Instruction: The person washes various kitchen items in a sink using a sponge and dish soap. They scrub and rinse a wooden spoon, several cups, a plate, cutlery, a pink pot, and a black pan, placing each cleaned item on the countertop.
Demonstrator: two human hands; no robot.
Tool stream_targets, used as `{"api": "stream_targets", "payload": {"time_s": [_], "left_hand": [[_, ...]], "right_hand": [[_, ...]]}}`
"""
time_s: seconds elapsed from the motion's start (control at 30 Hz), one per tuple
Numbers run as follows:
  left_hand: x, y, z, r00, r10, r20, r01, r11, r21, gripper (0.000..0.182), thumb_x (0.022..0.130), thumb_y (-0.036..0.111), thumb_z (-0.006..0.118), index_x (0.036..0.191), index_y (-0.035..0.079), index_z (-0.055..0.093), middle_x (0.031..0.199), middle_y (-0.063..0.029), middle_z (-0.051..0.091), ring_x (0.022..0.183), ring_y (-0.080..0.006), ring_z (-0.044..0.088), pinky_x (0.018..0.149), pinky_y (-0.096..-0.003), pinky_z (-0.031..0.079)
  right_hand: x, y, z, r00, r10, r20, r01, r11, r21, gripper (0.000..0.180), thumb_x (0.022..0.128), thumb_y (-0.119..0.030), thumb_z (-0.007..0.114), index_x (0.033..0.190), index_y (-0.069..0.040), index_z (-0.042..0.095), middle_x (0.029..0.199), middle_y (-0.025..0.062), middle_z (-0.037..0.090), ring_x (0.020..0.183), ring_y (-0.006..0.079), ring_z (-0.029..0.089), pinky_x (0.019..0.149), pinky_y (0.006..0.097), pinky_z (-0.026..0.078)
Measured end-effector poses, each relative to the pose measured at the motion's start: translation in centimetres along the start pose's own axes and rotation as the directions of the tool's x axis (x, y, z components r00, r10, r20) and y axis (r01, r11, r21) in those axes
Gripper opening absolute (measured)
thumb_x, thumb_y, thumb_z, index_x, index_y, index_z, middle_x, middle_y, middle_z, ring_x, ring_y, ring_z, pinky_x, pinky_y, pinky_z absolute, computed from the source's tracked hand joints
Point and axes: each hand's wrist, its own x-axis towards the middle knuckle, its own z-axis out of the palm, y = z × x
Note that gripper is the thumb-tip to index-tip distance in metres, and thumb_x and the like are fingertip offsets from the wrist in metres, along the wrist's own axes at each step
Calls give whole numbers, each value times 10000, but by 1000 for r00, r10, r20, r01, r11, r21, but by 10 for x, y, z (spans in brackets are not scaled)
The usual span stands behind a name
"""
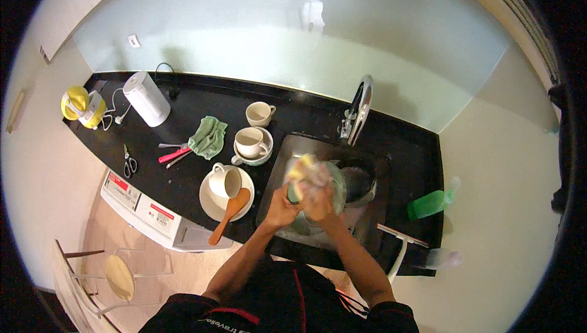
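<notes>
Both my hands are together over the stainless steel sink. My left hand grips a small dark green item, possibly a cup or container, partly hidden by fingers. Against it my right hand presses a yellow sponge or cloth, blurred by motion. Beneath them, a clear bowl or lid lies in the sink, beside a black pan. Suds and water show around these pieces. The chrome faucet stands behind the sink.
Left of the sink are mugs, a white bowl holding a mug and wooden spoon, a green cloth, scissors and an electric kettle. A green bottle and a squeegee lie at right.
</notes>
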Motion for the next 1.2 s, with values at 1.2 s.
{"api": "stream_targets", "payload": {"time_s": [1.2], "left_hand": [[-21, 54, -31, 543, 367, 755, -790, 528, 312, 341, 883, 187, 572, 1214, 113, 608, 1346, -160, 564, 1278, -336, 520, 1063, -488, 435]], "right_hand": [[-91, 51, -53, 426, 802, 418, -553, -135, 822, 518, 915, -463, 589, 1157, -5, 615, 1106, 134, 654, 963, 293, 651, 762, 452, 563]]}}
